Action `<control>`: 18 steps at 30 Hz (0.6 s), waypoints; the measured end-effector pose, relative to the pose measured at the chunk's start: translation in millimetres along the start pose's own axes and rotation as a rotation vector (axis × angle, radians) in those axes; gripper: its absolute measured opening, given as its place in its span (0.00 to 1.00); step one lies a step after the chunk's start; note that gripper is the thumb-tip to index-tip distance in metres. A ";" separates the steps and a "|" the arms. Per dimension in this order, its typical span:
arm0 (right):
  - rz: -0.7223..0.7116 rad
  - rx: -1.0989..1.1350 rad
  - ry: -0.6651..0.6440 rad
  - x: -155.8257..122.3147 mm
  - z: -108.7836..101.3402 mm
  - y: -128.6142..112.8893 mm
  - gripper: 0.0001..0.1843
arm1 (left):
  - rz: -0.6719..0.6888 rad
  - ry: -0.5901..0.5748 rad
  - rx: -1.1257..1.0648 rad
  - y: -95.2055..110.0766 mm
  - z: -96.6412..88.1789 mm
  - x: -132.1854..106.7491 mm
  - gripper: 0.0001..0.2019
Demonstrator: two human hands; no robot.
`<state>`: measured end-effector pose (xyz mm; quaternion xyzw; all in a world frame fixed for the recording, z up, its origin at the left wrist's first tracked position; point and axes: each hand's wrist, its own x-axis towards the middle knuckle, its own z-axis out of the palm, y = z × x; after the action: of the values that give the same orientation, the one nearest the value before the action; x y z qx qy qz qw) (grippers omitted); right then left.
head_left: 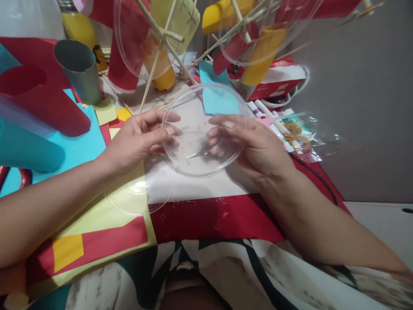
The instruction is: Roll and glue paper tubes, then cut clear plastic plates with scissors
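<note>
A round transparent plastic lid [190,165] is held up between my two hands, above a white sheet. My left hand [138,137] grips its left rim, thumb on the near face. On the opposite side, my right hand [254,144] has its fingers closed around the right rim. Through the plastic a thin pointed metal piece [195,155] shows on the sheet; its kind is hard to make out. A second transparent round lid [138,211] lies on yellow paper below my left forearm.
Crossed wooden sticks [164,38] with paper tubes and transparent discs stand at the back. Rolled red [61,103], grey [80,73] and blue [29,146] paper tubes are on the left. Glue sticks or markers [277,125] and a plastic bag [306,133] lie right, beside a cable.
</note>
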<state>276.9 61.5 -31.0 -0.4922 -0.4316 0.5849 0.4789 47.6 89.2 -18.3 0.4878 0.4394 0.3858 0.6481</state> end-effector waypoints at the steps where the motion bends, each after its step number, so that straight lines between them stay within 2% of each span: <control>1: -0.034 -0.031 0.051 2.5 -3.7 -0.8 0.11 | 0.063 0.037 0.095 3.3 -5.1 2.5 0.10; 3: -0.082 -0.089 0.129 7.5 -10.2 -2.2 0.08 | 0.214 0.082 0.394 9.5 -16.9 7.3 0.08; 5: -0.104 -0.118 0.180 11.4 -14.2 -3.0 0.07 | 0.314 0.127 0.829 15.4 -27.4 10.4 0.07; 7: -0.113 -0.103 0.220 13.8 -15.6 -3.2 0.07 | 0.265 0.132 1.286 21.5 -33.7 11.4 0.08; 9: -0.128 -0.058 0.238 15.0 -15.5 -3.1 0.08 | 0.120 0.032 1.609 27.4 -35.5 11.2 0.12; 12: -0.140 -0.003 0.226 16.3 -14.5 -2.9 0.12 | -0.024 -0.196 1.774 34.3 -34.5 11.3 0.19; 18: -0.126 -0.010 0.156 17.0 -12.6 -3.8 0.16 | -0.072 -0.345 1.667 37.2 -37.0 15.4 0.21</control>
<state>288.9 79.2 -31.8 -0.5105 -0.4262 0.5113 0.5443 14.8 122.8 9.8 0.8431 0.4905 -0.1642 0.1470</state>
